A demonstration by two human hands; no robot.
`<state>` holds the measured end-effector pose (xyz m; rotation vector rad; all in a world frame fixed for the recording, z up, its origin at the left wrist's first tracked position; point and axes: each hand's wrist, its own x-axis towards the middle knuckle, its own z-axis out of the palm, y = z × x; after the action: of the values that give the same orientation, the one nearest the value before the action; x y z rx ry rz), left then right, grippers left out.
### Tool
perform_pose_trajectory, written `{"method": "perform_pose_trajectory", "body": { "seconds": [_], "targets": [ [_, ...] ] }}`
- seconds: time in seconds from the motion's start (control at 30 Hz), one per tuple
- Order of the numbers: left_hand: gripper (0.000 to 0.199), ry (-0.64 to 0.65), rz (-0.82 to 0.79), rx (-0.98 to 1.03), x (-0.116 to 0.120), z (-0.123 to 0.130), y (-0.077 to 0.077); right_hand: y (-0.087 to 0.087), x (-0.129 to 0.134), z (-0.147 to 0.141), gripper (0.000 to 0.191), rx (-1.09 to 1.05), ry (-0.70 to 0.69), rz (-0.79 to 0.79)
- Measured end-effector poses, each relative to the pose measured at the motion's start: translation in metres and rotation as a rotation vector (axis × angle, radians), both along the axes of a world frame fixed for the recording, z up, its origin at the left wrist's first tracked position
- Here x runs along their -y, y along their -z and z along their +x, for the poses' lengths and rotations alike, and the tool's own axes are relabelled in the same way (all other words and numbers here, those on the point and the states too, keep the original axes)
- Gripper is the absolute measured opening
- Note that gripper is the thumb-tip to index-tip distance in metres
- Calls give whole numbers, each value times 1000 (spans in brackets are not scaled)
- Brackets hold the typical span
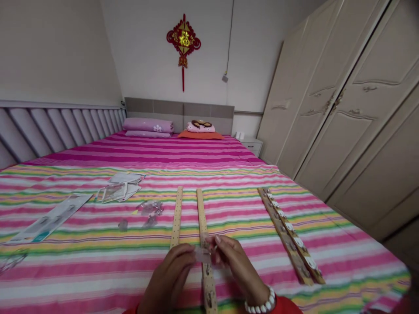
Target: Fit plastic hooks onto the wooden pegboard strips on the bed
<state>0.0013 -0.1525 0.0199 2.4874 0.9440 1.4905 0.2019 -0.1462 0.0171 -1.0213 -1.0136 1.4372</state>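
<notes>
My left hand (175, 270) pinches one side of a small clear plastic piece (203, 255). On the other side, my right hand (231, 257), with a white bead bracelet (262, 304) at the wrist, has its fingers closed at the piece's right edge; what exactly they grip is too small to tell. Both hands are over a wooden strip (201, 209) with small metal parts on its near half. Left of it lies a second wooden strip (177, 213) with rows of holes. Small clear plastic and metal pieces (150, 211) are piled further left.
Two strips with metal and white pieces (288, 231) lie at the right. Clear packets (122, 187) and a long clear package (54, 218) are on the striped bedding (114, 279) at the left. Pillows (147, 125) lie by the headboard.
</notes>
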Motion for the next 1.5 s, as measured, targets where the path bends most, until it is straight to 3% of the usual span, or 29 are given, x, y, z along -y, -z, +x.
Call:
{"method": "perform_pose_trajectory", "body": {
  "seconds": [0.13, 0.37, 0.5, 0.67, 0.8, 1.07, 1.33, 1.5],
  "targets": [
    [19, 130, -84, -57, 4, 6, 2, 11, 5, 2, 35, -51, -115, -105],
    [19, 216, -345, -81, 4, 9, 13, 18, 13, 12, 26, -188, -158, -218],
    [18, 199, -472, 93, -8, 16, 8, 19, 3, 13, 25, -247, -145, -232],
    [35, 61, -874, 487, -31, 31, 10, 22, -22, 8, 25, -289, -4, -198],
    [40, 73, -1099, 530, -59, 43, 19, 32, -46, 1, 27, -299, 114, -165],
    [34, -8, -1246, 610, -117, 54, 41, 52, -85, -4, 29, -131, 232, -90],
    [16, -142, -1294, 581, -124, 62, 53, 72, -98, -5, 26, -64, 259, -125],
    [13, -173, -1238, 514, -129, 63, 60, 77, -100, -5, 23, -44, 268, -135]
  ]
}}
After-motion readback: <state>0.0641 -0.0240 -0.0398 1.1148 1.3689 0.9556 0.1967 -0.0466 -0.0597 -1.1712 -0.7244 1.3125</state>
